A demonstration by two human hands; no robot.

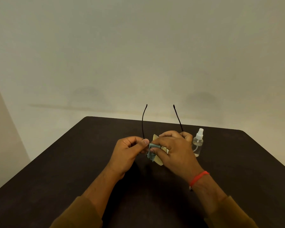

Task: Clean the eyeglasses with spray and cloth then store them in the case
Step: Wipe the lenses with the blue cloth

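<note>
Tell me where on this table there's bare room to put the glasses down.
The dark table is bare left of the left hand out to its left edge, and along the far edge behind the eyeglasses. It is also bare right of the spray bottle. It is crowded in the middle: both hands, cloth, right hand, bottle.

A single wide-angle head view looks forward and down from above the person's forearms, close over the dark worktop (pixel 72 162), taking in its far edge and the pale wall (pixel 138 46) rising just behind it.
</note>
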